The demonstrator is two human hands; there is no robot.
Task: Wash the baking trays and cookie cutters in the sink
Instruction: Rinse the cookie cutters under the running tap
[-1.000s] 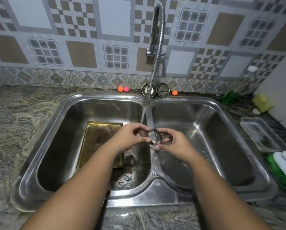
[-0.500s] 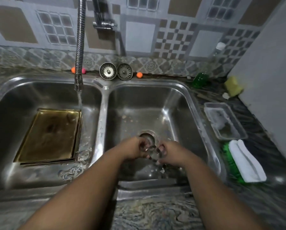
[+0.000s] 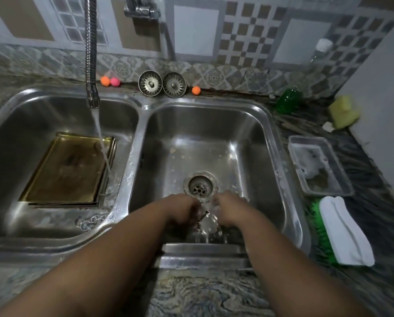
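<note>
A cookie cutter [image 3: 208, 221] was held low in the right basin [image 3: 255, 138], near the drain [image 3: 199, 187], with the grip of left hand [image 3: 183, 211] and right hand [image 3: 230, 210] closed on it. A slip through wet fingers was judged possible.

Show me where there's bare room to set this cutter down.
Freest: right basin floor between the drain and back wall; left hand, right hand and held cutter take its near end. Left basin crowded: baking trays cover most, second cutter in front. Right counter packed: container, brush, cloth.
</note>
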